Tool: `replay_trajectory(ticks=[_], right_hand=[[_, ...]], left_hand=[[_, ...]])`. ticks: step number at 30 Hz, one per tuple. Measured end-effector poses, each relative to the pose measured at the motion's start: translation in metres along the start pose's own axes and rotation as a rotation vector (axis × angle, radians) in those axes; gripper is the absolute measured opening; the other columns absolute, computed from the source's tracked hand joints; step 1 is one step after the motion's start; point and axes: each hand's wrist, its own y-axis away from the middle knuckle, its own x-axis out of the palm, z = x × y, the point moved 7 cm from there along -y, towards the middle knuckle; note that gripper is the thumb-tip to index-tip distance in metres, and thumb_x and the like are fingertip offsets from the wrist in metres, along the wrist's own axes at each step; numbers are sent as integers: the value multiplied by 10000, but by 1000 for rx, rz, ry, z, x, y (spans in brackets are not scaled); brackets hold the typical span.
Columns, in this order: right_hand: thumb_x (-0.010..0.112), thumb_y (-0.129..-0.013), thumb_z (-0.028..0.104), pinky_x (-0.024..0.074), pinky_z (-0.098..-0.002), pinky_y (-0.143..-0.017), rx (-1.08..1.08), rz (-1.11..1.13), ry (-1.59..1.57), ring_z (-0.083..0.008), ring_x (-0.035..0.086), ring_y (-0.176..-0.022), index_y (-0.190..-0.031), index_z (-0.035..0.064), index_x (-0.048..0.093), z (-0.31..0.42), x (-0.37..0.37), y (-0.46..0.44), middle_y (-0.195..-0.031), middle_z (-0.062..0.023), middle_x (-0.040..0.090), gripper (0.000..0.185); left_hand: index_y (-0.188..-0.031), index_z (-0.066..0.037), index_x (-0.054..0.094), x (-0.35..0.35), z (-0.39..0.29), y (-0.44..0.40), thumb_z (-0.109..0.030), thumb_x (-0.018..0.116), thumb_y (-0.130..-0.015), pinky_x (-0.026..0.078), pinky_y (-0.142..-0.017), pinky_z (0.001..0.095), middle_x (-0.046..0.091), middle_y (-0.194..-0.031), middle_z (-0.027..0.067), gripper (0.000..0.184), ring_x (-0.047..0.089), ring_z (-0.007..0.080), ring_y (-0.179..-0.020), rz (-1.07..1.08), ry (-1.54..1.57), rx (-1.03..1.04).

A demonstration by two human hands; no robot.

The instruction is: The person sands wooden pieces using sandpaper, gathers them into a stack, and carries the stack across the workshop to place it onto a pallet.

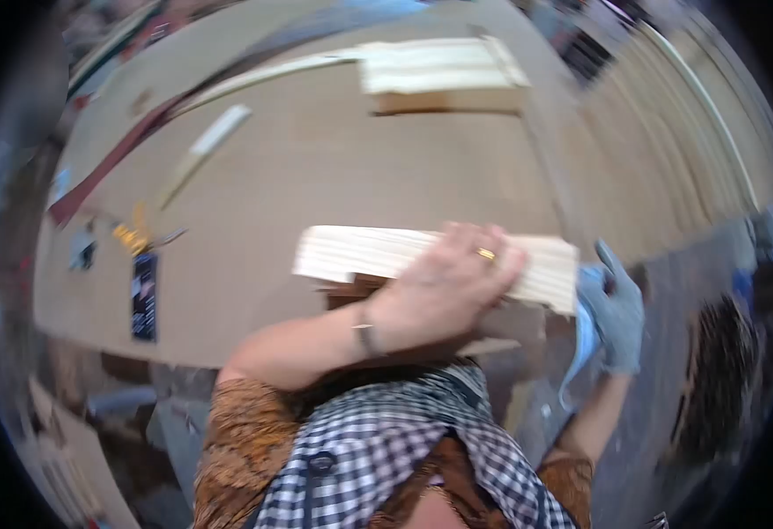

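My bare left hand [448, 278], with a gold ring, reaches across from the left and lies over a pale stack of wood-like strips [351, 251]. Its fingers are together and curl over the far edge. Beneath the stack, brown pieces [341, 295] show at the table's near edge. At the stack's right end is my right hand [616, 313] in a grey glove, holding a thin blue cloth-like sheet [586, 335] that hangs down. One gloved finger points up; the contact between the sheet and the stack's end is blurred.
Another pale stack [444, 66] rests on a brown block at the table's far side. Long strips [131, 145] run along the left, near a white-ended stick [206, 141]. A phone-like dark object [143, 295] and a yellow-handled tool [131, 236] lie left. Boards [677, 132] stand right.
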Motion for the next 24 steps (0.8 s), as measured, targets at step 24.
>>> replay_trajectory(ticks=[24], right_hand=[[742, -804, 374, 536, -355, -684, -348, -55, 337, -263, 686, -704, -1310, 84, 580, 89, 9, 38, -835, -125, 697, 606]], left_hand=[[-1300, -81, 489, -6, -11, -9, -132, 641, -807, 431, -848, 407, 500, -1118, 155, 518, 528, 310, -942, 99, -95, -24]])
